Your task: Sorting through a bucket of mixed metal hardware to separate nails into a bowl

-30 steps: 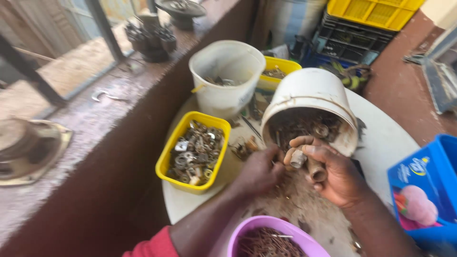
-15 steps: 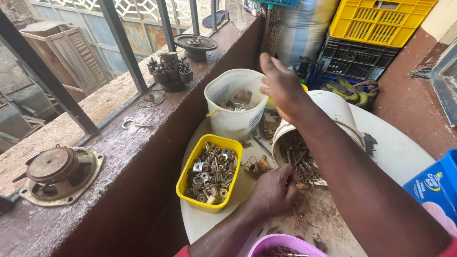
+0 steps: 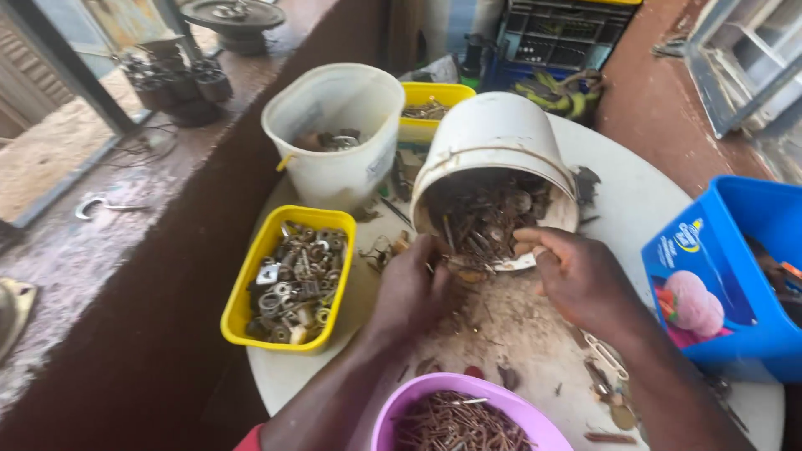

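We have the white bucket (image 3: 493, 159) tipped on its side at the frame's centre, so its rusty hardware (image 3: 484, 219) spills onto the round counter (image 3: 660, 209). Our right hand (image 3: 585, 280) pinches a flat metal piece (image 3: 514, 264) at the mouth, while our left hand (image 3: 413, 288) presses curled into the spill, beside the yellow tray of washers (image 3: 288, 277) at centre left.

Two white buckets (image 3: 493, 146) (image 3: 338, 125) sitting beyond my hands (image 3: 413, 288) (image 3: 585, 280), two yellow trays (image 3: 288, 276) (image 3: 430, 104) lying leftward, one purple bowl (image 3: 459, 413) resting nearest me, one blue tub (image 3: 735, 276) standing rightward

Round white table (image 3: 643, 209), yellow tray (image 3: 251, 276), tipped white bucket (image 3: 489, 138), purple bowl (image 3: 418, 397)
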